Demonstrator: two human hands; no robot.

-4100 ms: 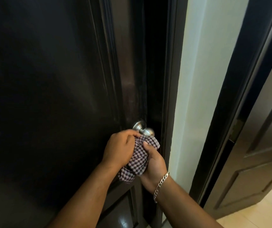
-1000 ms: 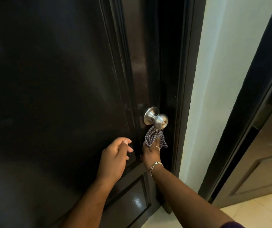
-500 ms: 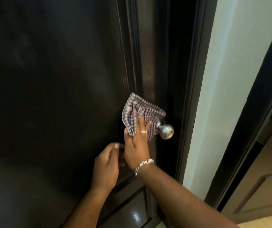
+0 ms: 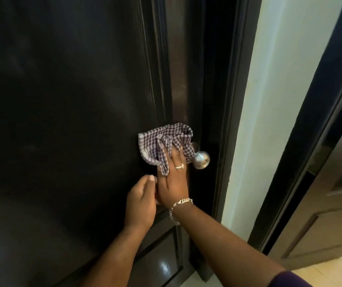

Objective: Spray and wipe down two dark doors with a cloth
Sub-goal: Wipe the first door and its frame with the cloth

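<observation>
A dark door [image 4: 62,121] fills the left and middle of the head view. My right hand [image 4: 173,179] presses a checked purple-and-white cloth [image 4: 161,141] flat against the door, just left of the silver knob [image 4: 201,160]; its fingers lie straight over the cloth. My left hand [image 4: 142,200] hangs beside the right wrist with loosely curled fingers and holds nothing. A second dark door [image 4: 327,214] stands ajar at the right. No spray bottle is in view.
The dark door frame [image 4: 234,121] runs down right of the knob. A pale wall strip [image 4: 275,100] separates the two doors. Light floor tiles [image 4: 331,270] show at the bottom right.
My right hand has lifted the cloth from under the knob to the door panel left of it and spread it flat. My left hand has stayed near the right wrist.
</observation>
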